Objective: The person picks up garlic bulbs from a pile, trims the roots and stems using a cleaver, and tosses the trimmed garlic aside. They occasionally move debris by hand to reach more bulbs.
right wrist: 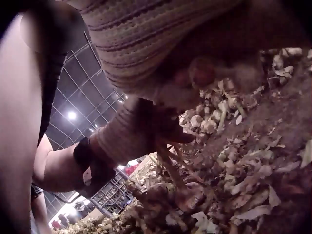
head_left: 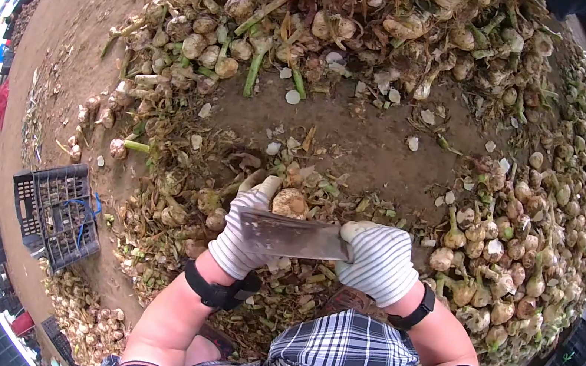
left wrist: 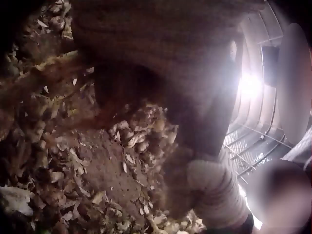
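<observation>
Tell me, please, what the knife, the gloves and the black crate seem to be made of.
Knife: metal blade, probably steel; dull grey, stained, faintly shiny.
Gloves, on the left hand that holds a bulb and on the right hand: knitted fabric, perhaps cotton; white with thin dark stripes, matte.
Crate: probably moulded plastic; black, with open lattice walls.

Two gloved hands are working at the near middle, one left hand [head_left: 245, 232] and one right hand [head_left: 378, 261], each wearing one black wrist strap [head_left: 218, 292]. One knife [head_left: 291, 236] is lying between them, with one bulb [head_left: 290, 203] sitting just beyond it. One black crate [head_left: 56, 213] is standing at the left. Heaped bulbs [head_left: 528, 216] are ringing the far and right sides, too many to count.
</observation>
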{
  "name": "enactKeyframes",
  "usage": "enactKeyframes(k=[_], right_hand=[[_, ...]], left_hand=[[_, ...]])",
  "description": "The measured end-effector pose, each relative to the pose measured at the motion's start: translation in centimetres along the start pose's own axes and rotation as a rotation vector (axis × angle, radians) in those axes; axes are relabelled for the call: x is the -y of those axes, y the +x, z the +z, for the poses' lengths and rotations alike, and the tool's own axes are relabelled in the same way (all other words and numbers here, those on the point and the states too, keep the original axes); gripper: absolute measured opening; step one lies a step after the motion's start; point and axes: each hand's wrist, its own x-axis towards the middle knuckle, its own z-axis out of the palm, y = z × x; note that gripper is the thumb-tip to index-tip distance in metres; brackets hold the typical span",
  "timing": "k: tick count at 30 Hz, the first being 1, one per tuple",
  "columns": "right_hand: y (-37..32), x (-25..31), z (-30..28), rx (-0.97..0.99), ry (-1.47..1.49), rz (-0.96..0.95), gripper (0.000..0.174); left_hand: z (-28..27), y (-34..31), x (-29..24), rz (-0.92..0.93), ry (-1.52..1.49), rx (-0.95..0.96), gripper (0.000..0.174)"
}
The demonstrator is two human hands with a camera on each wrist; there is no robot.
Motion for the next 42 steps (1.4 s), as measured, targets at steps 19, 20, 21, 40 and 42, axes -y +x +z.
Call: enactKeyframes(k=[19, 20, 21, 40, 42], right_hand=[[-2.7, -3.8, 2.8, 0.003, 0.789, 0.592, 0.014], [-2.4, -3.2, 2.7, 0.029, 0.762, 0.541, 0.013], [-2.2, -3.0, 2.9, 0.040, 0.822, 0.505, 0.013], [-1.2, -2.3, 1.6, 0.123, 0.603, 0.363, 0.008], [-1.2, -2.5, 2.7, 0.133, 0.599, 0.338, 0.017]], left_hand=[[-2.9, 0.8, 0.8, -0.090, -0.294, -0.342, 0.078], [-2.7, 0.6, -0.2, -0.304, -0.762, -0.254, 0.076], [-2.7, 0.6, 0.0, -0.301, -0.760, -0.252, 0.076], [-1.4, -1.7, -1.2, -0.575, -1.641, 0.194, 0.053], [-1.1, -1.5, -1.1, -0.662, -1.523, 0.188, 0.044]])
